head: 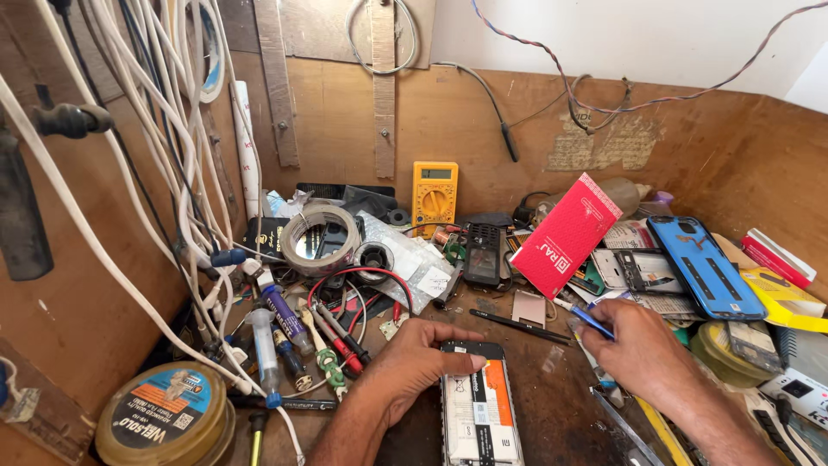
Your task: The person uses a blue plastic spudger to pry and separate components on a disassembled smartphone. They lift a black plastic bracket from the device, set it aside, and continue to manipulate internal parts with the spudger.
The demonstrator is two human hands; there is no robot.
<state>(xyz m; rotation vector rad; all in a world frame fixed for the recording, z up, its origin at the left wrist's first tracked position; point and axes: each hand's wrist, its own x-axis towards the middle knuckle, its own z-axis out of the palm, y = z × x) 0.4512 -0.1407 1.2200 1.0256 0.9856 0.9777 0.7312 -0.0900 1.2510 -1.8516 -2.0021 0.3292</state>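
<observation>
Head view: left hand (pixel 412 367) presses curled fingers onto the top edge of an opened black phone with an orange-and-white battery (pixel 479 406), lying on the wooden bench (pixel 543 380). Right hand (pixel 640 347) pinches a blue-handled tool (pixel 588 318), near a red cardboard box (pixel 566 235).

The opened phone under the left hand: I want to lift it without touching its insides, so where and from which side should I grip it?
Likely by the long side edges of the opened phone, pinched from above. It lies flat, back off, battery face up; the left hand already covers its top corner.
</observation>
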